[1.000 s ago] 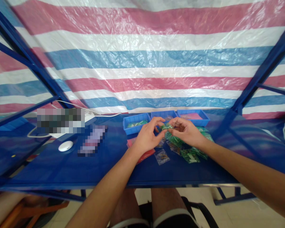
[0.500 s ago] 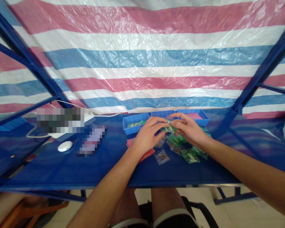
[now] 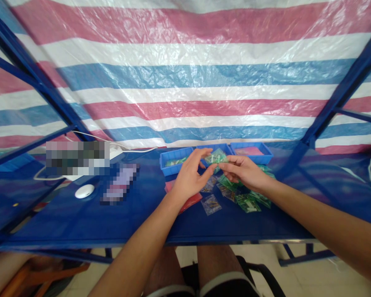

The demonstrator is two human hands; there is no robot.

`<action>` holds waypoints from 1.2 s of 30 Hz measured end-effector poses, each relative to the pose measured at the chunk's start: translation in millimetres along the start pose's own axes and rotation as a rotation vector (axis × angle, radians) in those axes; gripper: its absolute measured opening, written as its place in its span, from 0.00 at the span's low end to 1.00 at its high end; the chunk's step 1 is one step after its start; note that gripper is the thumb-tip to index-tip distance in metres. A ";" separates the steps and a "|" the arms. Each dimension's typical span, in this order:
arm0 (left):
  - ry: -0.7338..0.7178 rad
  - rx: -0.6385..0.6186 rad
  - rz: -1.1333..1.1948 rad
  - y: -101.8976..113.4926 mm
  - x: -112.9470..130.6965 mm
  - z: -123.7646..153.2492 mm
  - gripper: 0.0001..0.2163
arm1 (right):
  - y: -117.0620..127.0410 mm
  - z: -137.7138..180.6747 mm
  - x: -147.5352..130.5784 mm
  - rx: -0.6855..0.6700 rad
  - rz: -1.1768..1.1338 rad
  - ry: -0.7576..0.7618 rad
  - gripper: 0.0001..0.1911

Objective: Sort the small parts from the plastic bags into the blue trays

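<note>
Above the middle of the table, a small clear bag with a green circuit board (image 3: 217,156) is held up between my hands. My right hand (image 3: 249,172) pinches its lower right edge between thumb and fingers. On the other side, my left hand (image 3: 190,173) grips the bag's left side, the thumb at the bottom and the fingers at the top. Below my hands lie several bagged green boards (image 3: 247,203) and small clear bags of metal pins (image 3: 211,205). Red and pink bags (image 3: 191,202) lie partly hidden under my left forearm.
Three blue bins stand along the back: the left bin (image 3: 162,166) with green boards, the middle bin (image 3: 200,146) partly covered, the right bin (image 3: 270,156) with pink material. A round white case (image 3: 84,191) and a blurred phone-like object (image 3: 121,183) lie left. Someone's limb (image 3: 6,270) shows lower left.
The bag with the board has turned flatter towards me and risen slightly. My left fingers have opened out along its edge, and my right fingers have moved down to its lower corner.
</note>
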State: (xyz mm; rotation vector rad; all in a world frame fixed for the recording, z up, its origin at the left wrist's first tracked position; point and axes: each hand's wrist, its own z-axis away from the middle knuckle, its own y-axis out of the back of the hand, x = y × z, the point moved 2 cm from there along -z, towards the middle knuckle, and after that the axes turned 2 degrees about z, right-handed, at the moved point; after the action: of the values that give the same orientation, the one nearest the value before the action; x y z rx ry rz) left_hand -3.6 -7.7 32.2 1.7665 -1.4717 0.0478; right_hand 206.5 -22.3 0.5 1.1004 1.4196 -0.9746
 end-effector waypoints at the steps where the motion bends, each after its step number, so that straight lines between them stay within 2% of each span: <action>1: -0.039 -0.004 -0.007 0.5 1.3 -0.3 0.20 | -0.3 0.0 -0.1 0.005 -0.045 -0.016 0.21; 5: -0.163 -0.061 -0.058 0.2 1.9 -1.0 0.21 | -2.1 1.7 -3.5 0.008 -0.166 -0.057 0.23; 9: -0.179 -0.081 -0.052 -1.5 -3.2 -1.1 0.11 | -4.1 3.8 -5.7 -0.031 -0.180 -0.075 0.21; 13: -0.074 -0.013 -0.073 0.0 -6.8 -1.2 0.08 | -2.3 2.5 -6.5 0.035 -0.143 -0.015 0.21; 18: 0.104 0.050 -0.090 1.6 -10.2 0.4 0.18 | 3.5 -1.7 -3.6 0.123 -0.056 0.054 0.22; 24: 0.123 0.140 -0.136 8.8 -18.1 1.1 0.21 | 7.4 -4.1 4.3 0.114 -0.016 0.025 0.22; 31: 0.152 0.300 -0.297 34.6 -39.8 -1.4 0.17 | 12.6 -3.9 2.3 0.133 0.037 0.059 0.22; 36: 0.189 0.297 -0.366 42.3 -53.6 -0.7 0.14 | 15.4 -3.6 1.8 0.137 0.117 0.086 0.22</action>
State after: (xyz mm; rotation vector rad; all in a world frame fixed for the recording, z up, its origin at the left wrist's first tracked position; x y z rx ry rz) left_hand -55.5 36.4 28.9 2.1816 -1.0287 0.2480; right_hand 220.4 -14.8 -0.8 1.3253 1.3559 -0.9618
